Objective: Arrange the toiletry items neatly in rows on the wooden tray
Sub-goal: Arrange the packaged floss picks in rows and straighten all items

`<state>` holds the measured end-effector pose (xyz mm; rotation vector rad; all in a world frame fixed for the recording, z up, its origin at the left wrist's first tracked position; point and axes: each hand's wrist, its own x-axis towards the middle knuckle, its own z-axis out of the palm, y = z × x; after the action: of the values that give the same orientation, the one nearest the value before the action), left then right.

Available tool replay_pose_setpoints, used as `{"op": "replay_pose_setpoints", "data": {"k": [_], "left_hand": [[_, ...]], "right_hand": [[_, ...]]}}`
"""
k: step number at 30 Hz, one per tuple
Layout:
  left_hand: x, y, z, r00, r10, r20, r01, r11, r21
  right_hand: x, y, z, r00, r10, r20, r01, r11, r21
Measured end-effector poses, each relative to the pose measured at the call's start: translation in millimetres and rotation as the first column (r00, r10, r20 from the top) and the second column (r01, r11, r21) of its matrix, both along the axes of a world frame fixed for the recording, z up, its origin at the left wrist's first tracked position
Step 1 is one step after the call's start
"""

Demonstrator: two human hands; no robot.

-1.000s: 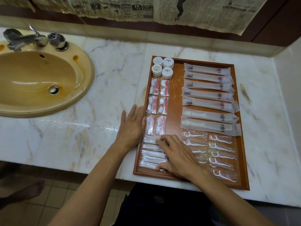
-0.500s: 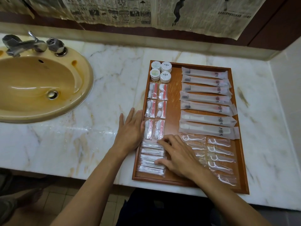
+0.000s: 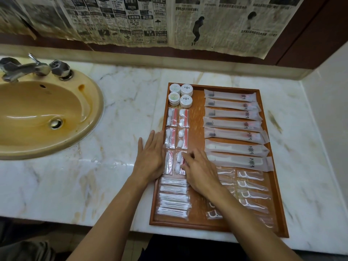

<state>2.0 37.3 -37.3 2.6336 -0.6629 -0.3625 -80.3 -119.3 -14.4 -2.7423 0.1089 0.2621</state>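
Note:
A wooden tray [image 3: 196, 117] lies on the marble counter. It holds several round white jars [image 3: 180, 95] at its far left, red-and-white cotton packets [image 3: 177, 129] below them, cotton-swab packets [image 3: 174, 197] at the near left, long frosted pouches [image 3: 233, 127] on the right and floss-pick packets [image 3: 250, 189] at the near right. My left hand [image 3: 150, 157] lies flat against the tray's left edge, fingers straight. My right hand [image 3: 199, 170] rests on the tray, its fingertips touching the nearest red-and-white cotton packet [image 3: 179, 162].
A yellow-brown sink [image 3: 43, 113] with a metal tap [image 3: 24, 68] sits at the left. Newspaper [image 3: 143, 21] covers the wall behind. A side wall [image 3: 327, 113] bounds the counter on the right. Bare marble [image 3: 120, 110] lies between sink and tray.
My right hand has moved up from the cotton-swab packets to the nearest red-and-white packet. The left hand stays at the tray's left edge. The camera view has shifted.

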Motion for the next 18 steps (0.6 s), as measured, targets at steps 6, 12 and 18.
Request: {"op": "replay_pose_setpoints", "data": {"k": [6, 12, 18], "left_hand": [[-1.3, -1.5, 2.4, 1.0, 0.006, 0.002, -0.006, 1.0, 0.011], [-2.3, -2.3, 2.5, 1.0, 0.008, 0.007, -0.008, 1.0, 0.006], [-2.0, -1.2, -1.3, 1.0, 0.011, 0.013, -0.011, 1.0, 0.006]], "right_hand": [[0.4, 0.0, 0.4, 1.0, -0.007, -0.005, 0.007, 1.0, 0.004], [1.1, 0.2, -2.6, 1.0, 0.016, -0.001, -0.016, 1.0, 0.01], [1.3, 2.1, -6.6, 0.999, 0.035, 0.016, -0.035, 0.999, 0.01]]}}
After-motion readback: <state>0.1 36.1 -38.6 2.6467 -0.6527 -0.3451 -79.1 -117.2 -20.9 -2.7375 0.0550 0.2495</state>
